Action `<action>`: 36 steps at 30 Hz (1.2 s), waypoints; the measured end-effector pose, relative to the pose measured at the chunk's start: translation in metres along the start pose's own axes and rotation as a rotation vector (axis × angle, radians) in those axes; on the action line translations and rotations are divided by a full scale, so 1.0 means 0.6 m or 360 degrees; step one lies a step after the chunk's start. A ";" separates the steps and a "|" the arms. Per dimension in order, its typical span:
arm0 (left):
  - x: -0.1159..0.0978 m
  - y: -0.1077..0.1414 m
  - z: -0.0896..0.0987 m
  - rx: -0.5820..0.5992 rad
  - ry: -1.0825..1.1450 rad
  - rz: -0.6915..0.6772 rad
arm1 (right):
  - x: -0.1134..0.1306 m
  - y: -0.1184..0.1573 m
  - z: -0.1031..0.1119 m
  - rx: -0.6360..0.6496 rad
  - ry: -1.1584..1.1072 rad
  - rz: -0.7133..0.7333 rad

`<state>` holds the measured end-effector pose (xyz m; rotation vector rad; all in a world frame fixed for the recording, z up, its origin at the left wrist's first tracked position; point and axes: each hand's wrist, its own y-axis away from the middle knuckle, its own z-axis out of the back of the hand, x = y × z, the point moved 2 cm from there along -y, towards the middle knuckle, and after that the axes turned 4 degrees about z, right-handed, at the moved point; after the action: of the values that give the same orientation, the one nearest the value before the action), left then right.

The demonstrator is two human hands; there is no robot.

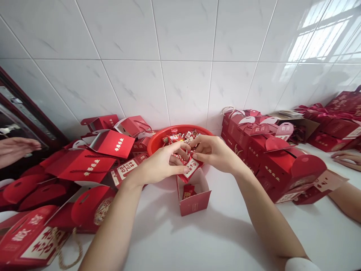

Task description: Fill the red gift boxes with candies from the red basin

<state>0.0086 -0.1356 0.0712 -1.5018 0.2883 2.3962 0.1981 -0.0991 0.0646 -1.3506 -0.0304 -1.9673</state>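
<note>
My left hand (162, 162) is closed on a small red-and-white wrapped candy (193, 166), its thumb lying on the printed face. The fingers of my right hand (216, 153) pinch the upper edge of that same candy. Just below both hands stands an open red box (195, 207) with a pale inside; a red wrapped piece (188, 191) lies in it. Directly behind my hands is a red plastic basket (156, 138) of assorted wrapped candies (174, 136), partly hidden by my fingers.
Many red gift boxes (113, 145) crowd the left side, some with rope handles. More red boxes (254, 150) are stacked at right. Other people's hands show at the far left (17, 150) and far right (348, 159). A tiled wall (186, 90) rises behind the white table (169, 241).
</note>
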 end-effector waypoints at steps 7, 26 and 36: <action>-0.001 0.005 0.013 -0.0147 -0.0271 0.0017 | 0.005 0.002 -0.006 0.0300 0.0227 0.0155; 0.016 0.000 0.010 -0.0007 -0.0799 0.0095 | 0.002 0.019 0.007 0.0847 0.0847 -0.0244; 0.011 0.002 0.007 0.0455 -0.1162 0.0065 | -0.002 0.024 0.022 0.0884 0.1180 -0.0512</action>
<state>0.0020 -0.1347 0.0673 -0.4497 0.4576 2.6008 0.2173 -0.1035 0.0640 -0.2359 -0.4268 -2.3742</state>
